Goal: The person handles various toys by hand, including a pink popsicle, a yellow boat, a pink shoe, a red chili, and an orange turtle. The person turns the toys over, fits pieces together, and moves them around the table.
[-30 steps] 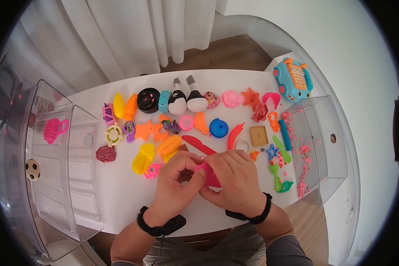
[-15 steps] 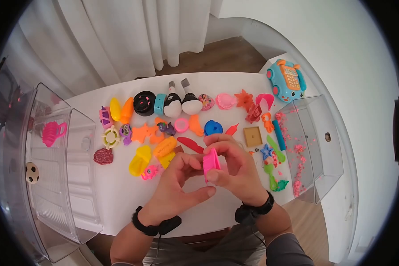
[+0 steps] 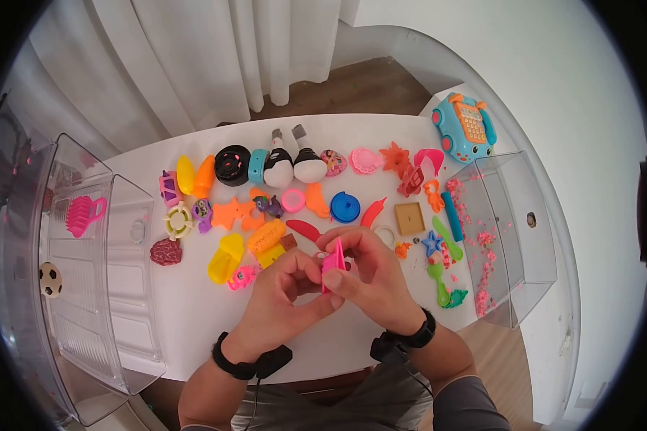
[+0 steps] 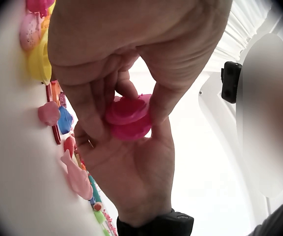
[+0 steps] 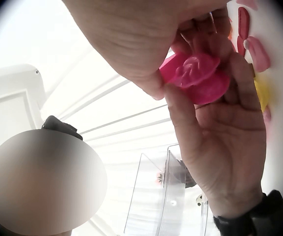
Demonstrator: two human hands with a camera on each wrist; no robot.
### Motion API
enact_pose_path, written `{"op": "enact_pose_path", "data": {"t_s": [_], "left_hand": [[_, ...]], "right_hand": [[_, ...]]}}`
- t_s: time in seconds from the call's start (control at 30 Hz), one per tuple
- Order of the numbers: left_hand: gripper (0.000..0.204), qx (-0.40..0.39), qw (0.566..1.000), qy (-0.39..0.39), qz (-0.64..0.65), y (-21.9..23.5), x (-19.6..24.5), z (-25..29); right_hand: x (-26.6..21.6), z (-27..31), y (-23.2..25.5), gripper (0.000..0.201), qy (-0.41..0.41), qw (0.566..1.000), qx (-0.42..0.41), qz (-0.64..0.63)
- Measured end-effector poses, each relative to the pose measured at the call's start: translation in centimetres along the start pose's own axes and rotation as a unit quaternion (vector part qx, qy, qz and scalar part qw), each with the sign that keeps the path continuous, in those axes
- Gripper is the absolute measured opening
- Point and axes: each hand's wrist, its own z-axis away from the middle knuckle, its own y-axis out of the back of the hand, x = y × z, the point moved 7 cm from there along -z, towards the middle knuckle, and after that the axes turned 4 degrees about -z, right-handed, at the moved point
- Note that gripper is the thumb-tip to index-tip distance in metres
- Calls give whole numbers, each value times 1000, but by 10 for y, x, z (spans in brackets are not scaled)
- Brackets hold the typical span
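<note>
- Hands meet over the near middle of the tabletop point(image 3: 194, 316), both on one pink toy point(image 3: 332, 264).
- Left hand point(image 3: 280, 305) has thumb and fingers curled round the pink toy from the left; the left wrist view shows them pinching it point(image 4: 129, 118) from either side.
- Right hand point(image 3: 377, 276) grips the same toy from the right, fingers point(image 3: 352, 241) curled over its top, thumb beneath.
- From the right wrist view the toy point(image 5: 198, 78) sits between both sets of fingertips, lifted off the tabletop.
- It looks like a ridged, two-part pink piece; whether the halves are joined or parted is hard to tell.
- Beyond the hands lies a spread of small toys: a red knife point(image 3: 304, 230) just past the knuckles, a yellow shoe point(image 3: 225, 258) to the left, a blue disc point(image 3: 344, 207) further back.
- Black tyre point(image 3: 233, 164) in the back row, toy phone point(image 3: 469, 126) at the far right corner.
- Clear bin point(image 3: 507, 237) on the right holds pink crumbs; clear bin point(image 3: 93, 287) on the left holds a pink comb point(image 3: 83, 214).
</note>
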Motion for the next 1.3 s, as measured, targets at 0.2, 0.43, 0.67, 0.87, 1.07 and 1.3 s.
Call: {"op": "enact_pose_path", "data": {"t_s": [0.2,0.43,0.67,0.87,1.07,1.3], "left_hand": [[32,3,1000,-4,6,-1,4,-1],[21,-19,997,49,57,9,7,1],[21,-12,987,98,127,17,3,-2],[23,-44,988,129,70,14,-4,1],[22,-35,988,121,89,10,-3,-1],[17,-30,977,101,185,11,-8,-3]], "right_hand": [[3,1,1,43,-3,1000,10,16],[-10,-2,4,71,21,995,-33,92],[-36,-1,-15,123,111,949,-122,270],[-34,0,-25,114,124,927,-121,334],[-42,1,-25,100,182,919,-94,338],[-42,3,-26,102,178,929,-89,312]]}}
